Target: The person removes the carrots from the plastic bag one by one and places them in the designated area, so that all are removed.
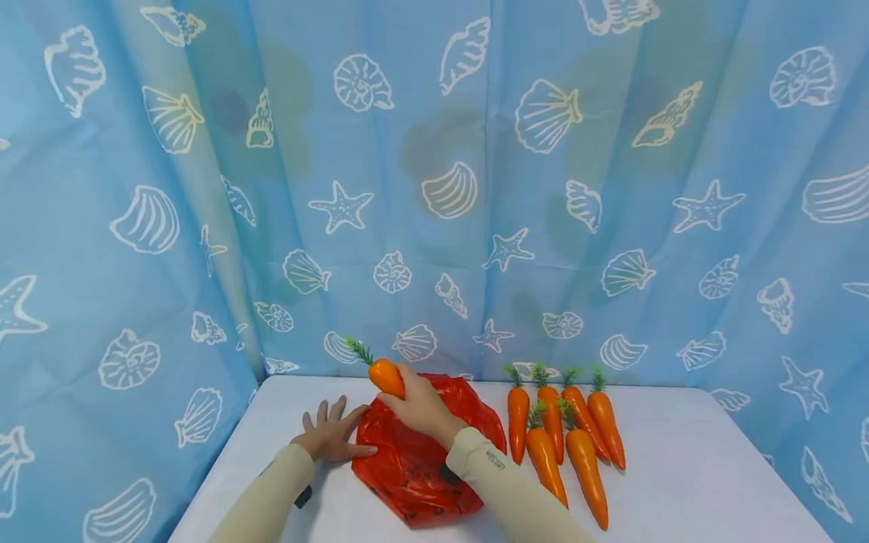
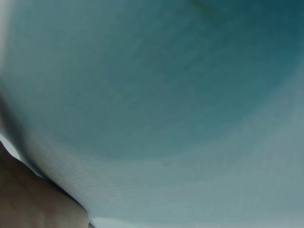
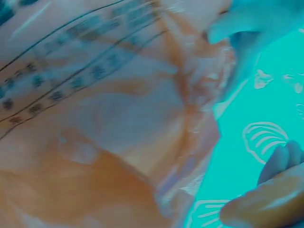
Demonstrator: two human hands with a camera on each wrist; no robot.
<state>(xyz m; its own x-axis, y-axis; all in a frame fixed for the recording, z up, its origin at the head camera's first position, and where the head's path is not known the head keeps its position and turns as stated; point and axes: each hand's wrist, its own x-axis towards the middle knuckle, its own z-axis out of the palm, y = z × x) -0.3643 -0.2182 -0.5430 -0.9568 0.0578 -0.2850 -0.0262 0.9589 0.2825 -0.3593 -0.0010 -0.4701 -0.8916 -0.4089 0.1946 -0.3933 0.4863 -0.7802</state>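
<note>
In the head view a crumpled red plastic bag (image 1: 407, 467) lies on the white table with its mouth spread. Above it my right hand (image 1: 417, 403) grips a carrot (image 1: 385, 377) with green leaves, its leafy end pointing up and left. Fingers spread, my left hand (image 1: 333, 434) touches the bag's left rim with thumb and forefinger. The right wrist view, oddly tinted, has the bag's printed plastic (image 3: 109, 104) close up, the left hand (image 3: 251, 28) at its rim and the held carrot (image 3: 261, 202) low at right. Whatever lies inside the bag is hidden.
Several carrots with green tops (image 1: 543, 452) lie in a cluster right of the bag. A blue shell-patterned curtain (image 1: 434, 226) hangs behind the white table (image 1: 686, 467). Pale blurred cloth (image 2: 166, 118) fills most of the left wrist view.
</note>
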